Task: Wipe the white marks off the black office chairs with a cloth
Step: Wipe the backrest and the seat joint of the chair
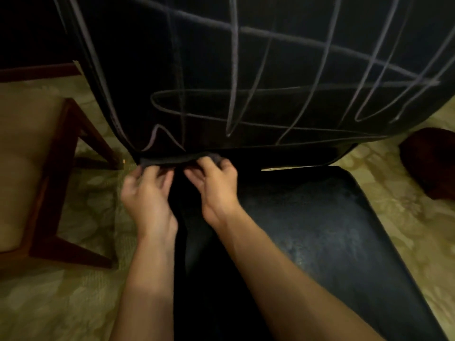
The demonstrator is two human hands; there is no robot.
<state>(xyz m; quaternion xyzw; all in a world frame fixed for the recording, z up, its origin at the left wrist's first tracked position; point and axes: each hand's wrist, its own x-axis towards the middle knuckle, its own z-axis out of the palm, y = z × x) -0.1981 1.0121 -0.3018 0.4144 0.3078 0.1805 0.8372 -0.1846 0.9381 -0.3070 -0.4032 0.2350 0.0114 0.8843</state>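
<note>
A dark cloth (170,161) is held stretched between both hands at the lower edge of the black chair's backrest (246,70), just above the seat (332,217): the left hand (147,193) pinches its left part with curled fingers, and the right hand (216,183) grips its right end. White marks (307,43) are scrawled in crossing lines and loops over the backrest. A wooden chair (49,168) is seen to the left on patterned carpet (73,303).

Both hands (182,188) pinch a dark cloth (170,161) under the marked backrest (221,70).
</note>
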